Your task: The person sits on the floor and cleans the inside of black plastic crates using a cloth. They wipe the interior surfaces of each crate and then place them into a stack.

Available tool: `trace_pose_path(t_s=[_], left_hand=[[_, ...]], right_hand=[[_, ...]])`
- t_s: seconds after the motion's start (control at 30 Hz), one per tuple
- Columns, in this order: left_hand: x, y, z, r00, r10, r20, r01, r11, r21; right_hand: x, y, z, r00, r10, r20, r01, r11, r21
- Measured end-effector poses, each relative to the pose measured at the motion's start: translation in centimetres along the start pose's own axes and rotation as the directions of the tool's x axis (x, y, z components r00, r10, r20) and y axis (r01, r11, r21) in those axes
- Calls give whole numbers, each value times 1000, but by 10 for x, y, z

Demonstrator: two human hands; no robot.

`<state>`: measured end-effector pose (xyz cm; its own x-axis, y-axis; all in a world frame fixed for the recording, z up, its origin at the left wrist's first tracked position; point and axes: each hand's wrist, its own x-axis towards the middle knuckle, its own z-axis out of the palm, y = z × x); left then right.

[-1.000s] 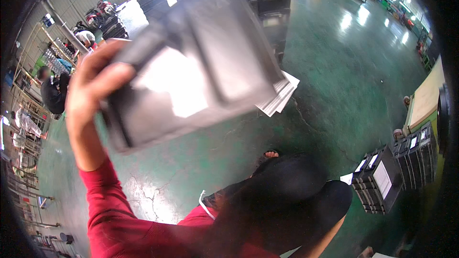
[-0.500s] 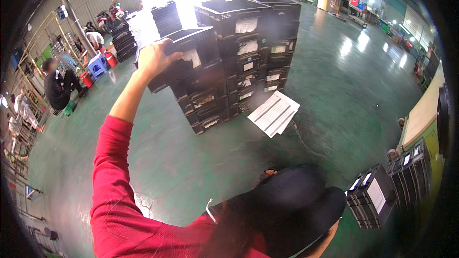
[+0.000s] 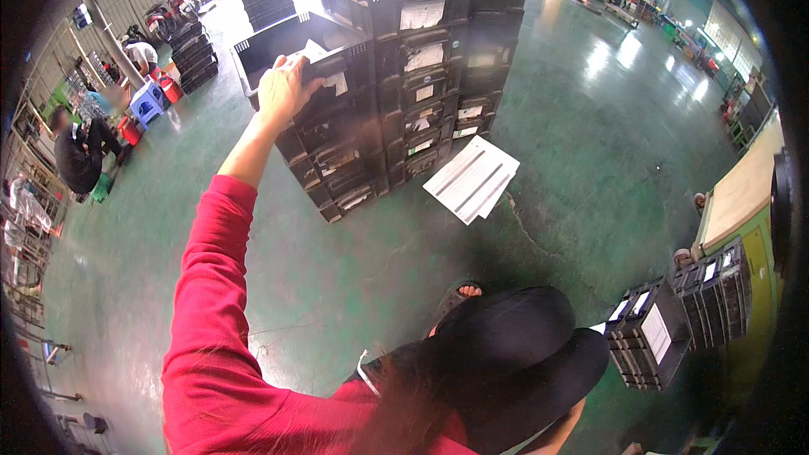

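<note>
My left hand (image 3: pixel 286 91) is closed over the front rim of a black plastic crate (image 3: pixel 354 67), the top one of the nearer left stack. Its thumb lies on the crate's outer wall, next to a pale paper label (image 3: pixel 339 83). By the fingertips a white slip of paper (image 3: pixel 314 51) stands up at the rim; whether the fingers pinch it is unclear. My right hand is hidden beyond my dark-clad knees; bare skin of what looks like the right forearm (image 3: pixel 566 430) shows at the lower edge. A bit of white paper (image 3: pixel 599 328) pokes out beside the knee.
Taller stacks of labelled black crates (image 3: pixel 421 13) adjoin on the right. Printed sheets (image 3: pixel 472 179) lie on the green floor before them. More crates (image 3: pixel 645 337) stand at lower right beside a green-sided table (image 3: pixel 742 185). A person (image 3: pixel 80 152) sits at far left near a blue stool (image 3: pixel 148 103).
The view has shifted, so the crates sit higher and further left. My left hand has moved right along the rim toward the label, and a white slip now shows at its fingertips.
</note>
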<state>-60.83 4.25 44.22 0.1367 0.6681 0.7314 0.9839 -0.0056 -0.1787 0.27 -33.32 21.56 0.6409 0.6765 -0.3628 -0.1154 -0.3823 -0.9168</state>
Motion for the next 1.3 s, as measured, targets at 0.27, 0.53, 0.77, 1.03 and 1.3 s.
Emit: trace_pose_path(t_s=[0.27, 0.53, 0.77, 1.03, 1.3], left_hand=[[10, -15, 13, 999, -25, 21, 24, 999, 41], [-1, -19, 14, 991, -74, 115, 72, 997, 19], [6, -13, 3, 980, -10, 197, -11, 994, 105], [-31, 237, 24, 898, 307, 315, 180, 397, -900], [-117, 528, 59, 55, 918, 392, 971, -140, 192]], right_hand=[[-4, 13, 0, 999, 17, -47, -16, 999, 36], [8, 11, 9, 997, 24, -71, -22, 999, 30], [29, 10, 5, 996, -17, -86, 23, 997, 74], [114, -106, 35, 874, -304, 379, 471, 726, -501], [207, -145, 45, 616, -546, 568, 685, 727, -45]])
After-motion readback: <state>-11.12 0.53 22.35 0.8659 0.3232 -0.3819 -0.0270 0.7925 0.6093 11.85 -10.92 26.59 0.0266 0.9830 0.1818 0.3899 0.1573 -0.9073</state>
